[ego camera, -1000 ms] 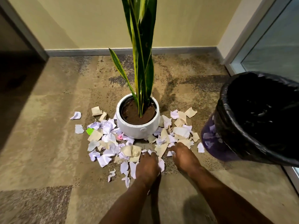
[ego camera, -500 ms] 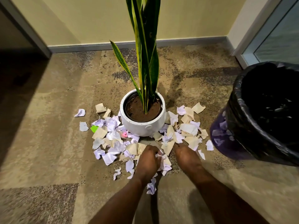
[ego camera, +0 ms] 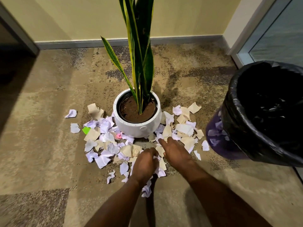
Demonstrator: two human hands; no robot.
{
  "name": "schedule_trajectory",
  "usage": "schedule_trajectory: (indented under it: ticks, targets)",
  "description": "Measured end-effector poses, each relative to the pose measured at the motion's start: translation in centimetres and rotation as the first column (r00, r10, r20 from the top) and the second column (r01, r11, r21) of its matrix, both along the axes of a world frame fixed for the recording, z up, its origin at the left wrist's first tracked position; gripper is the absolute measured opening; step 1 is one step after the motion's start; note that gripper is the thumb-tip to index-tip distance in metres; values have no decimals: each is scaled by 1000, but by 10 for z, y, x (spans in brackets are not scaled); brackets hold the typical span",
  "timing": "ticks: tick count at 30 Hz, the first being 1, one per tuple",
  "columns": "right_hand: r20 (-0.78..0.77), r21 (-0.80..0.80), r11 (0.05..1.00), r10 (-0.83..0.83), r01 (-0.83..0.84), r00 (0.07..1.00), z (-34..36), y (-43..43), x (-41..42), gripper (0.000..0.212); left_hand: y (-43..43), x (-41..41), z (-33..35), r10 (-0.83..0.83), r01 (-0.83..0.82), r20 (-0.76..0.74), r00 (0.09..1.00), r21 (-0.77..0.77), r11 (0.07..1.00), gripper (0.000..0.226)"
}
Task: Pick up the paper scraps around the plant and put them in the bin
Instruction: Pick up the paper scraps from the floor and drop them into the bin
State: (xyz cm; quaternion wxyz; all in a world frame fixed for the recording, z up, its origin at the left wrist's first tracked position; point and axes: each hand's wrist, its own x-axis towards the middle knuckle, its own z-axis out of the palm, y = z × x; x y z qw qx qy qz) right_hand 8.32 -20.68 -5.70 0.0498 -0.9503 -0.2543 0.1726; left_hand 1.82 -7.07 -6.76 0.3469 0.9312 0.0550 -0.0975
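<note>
White, beige and lilac paper scraps [ego camera: 183, 128]; white pot [ego camera: 137, 128]; yellow-edged green plant [ego camera: 139, 46]; black-lined bin [ego camera: 242, 136].

The paper scraps [ego camera: 105, 128] are thin matt paper, torn and crumpled (white, lilac and beige mostly). The pot [ego camera: 131, 128] is smooth and white with a faint speckle and a soft sheen; whether it is ceramic or plastic cannot be told. Its soil [ego camera: 134, 112] is brown and crumbly. The plant [ego camera: 141, 46] has stiff, waxy, slightly glossy leaves. The floor [ego camera: 49, 128] is rough, low-pile carpet, mottled. The bin [ego camera: 218, 145] is see-through purple plastic, lined with a glossy, wrinkled black plastic bag [ego camera: 242, 136]. The wall [ego camera: 73, 17] is matt paint.
</note>
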Motion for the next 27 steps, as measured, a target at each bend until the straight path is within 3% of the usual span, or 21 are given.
schedule_trajectory:
  ticks: [9, 13, 16, 19, 23, 27]
  targets:
    - [71, 106, 983, -159, 151, 985, -3, 3, 11, 33, 9, 1, 2, 69, -70, -23, 997, -72, 995, 25]
    - [-1, 90, 994, -56, 56, 998, -3, 8, 9, 53, 0, 5, 0, 107, -115, -75, 991, -110, 987, 27]
    - [-7, 18, 1000, 3, -3, 1000, -5, 9, 7, 30, -5, 8, -1, 177, -190, -107, 978, -125, 974, 40]
    - [18, 113, 988, -111, 109, 994, -4, 6, 9, 15, -8, 12, 1, 245, -263, -133, 960, -138, 955, 39]
    - [28, 283, 919, -295, 276, 955, 4, -3, 17, 10, -14, 24, 2, 291, -316, -189, 938, -118, 941, 17]
    - [27, 345, 864, -399, 366, 917, 9, -13, 26, 7, -22, 36, 2, 334, -352, -201, 921, -61, 934, 20]
